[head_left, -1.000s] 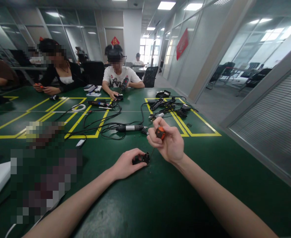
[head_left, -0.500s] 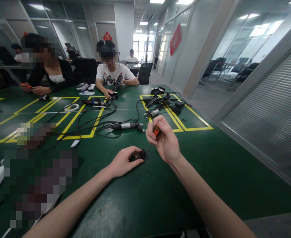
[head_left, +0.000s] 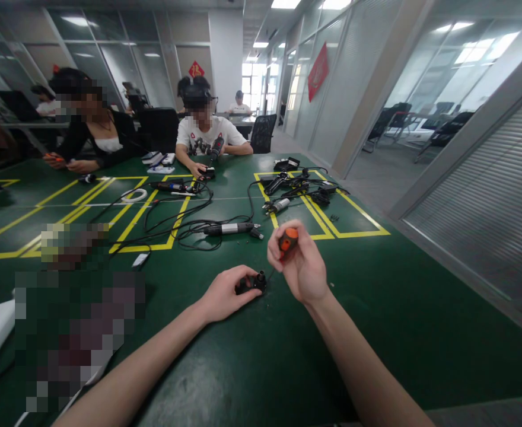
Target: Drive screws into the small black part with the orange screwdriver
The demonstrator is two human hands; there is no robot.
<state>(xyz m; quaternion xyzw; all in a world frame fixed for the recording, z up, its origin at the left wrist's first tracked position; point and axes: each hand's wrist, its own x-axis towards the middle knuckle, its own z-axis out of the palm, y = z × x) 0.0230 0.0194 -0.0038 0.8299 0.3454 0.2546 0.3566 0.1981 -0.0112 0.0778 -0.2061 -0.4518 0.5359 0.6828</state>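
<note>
My left hand point(head_left: 229, 294) rests on the green table, thumb and fingers closed around a small black part point(head_left: 260, 281) with a short upright tube on top. My right hand point(head_left: 303, 261) grips a screwdriver point(head_left: 289, 239) by its orange and black handle. The thin shaft slants down and left toward the black part. Whether the tip touches it I cannot tell. A tiny speck lies on the table just below the part.
A black and silver electric screwdriver point(head_left: 229, 229) with a coiled cable lies beyond my hands. Dark tools and cables point(head_left: 287, 184) fill the yellow-taped areas at the back right. A co-worker point(head_left: 210, 133) across the table handles a power tool; another person point(head_left: 96, 136) sits at the left.
The screwdriver's handle now stands more upright, with more of its orange end showing, as my right hand has turned. My left hand keeps its hold on the black part. The view has shifted slightly.
</note>
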